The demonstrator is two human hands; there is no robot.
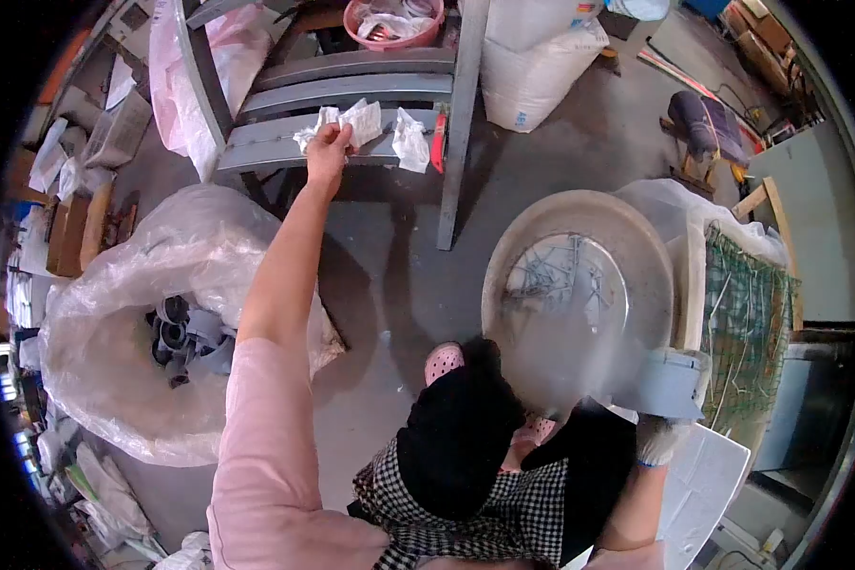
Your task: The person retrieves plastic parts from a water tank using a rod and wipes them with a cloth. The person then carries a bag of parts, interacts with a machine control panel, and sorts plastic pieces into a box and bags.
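Note:
My left hand (327, 158), bare, reaches far forward to a grey metal rack. Its fingers are closed on a crumpled white cloth or tissue (362, 122) lying on the rack's lower ledge. Another crumpled white piece (410, 142) lies to the right on that ledge, beside a red-handled tool (438, 141). Low at the right, my right hand (661, 443) wears a white glove and is closed around the lower end of a grey plastic part (668, 382). The part is held at the right edge of a large round tub (579, 204), and the glove's fingers are partly hidden.
Thin grey pieces (553, 271) lie in the tub. A clear plastic bag (85, 332) at the left holds dark grey plastic parts (188, 337). A pink basin (394, 38) sits on the rack (351, 65). White sacks (532, 81) stand behind, and green netting (750, 323) hangs at the right.

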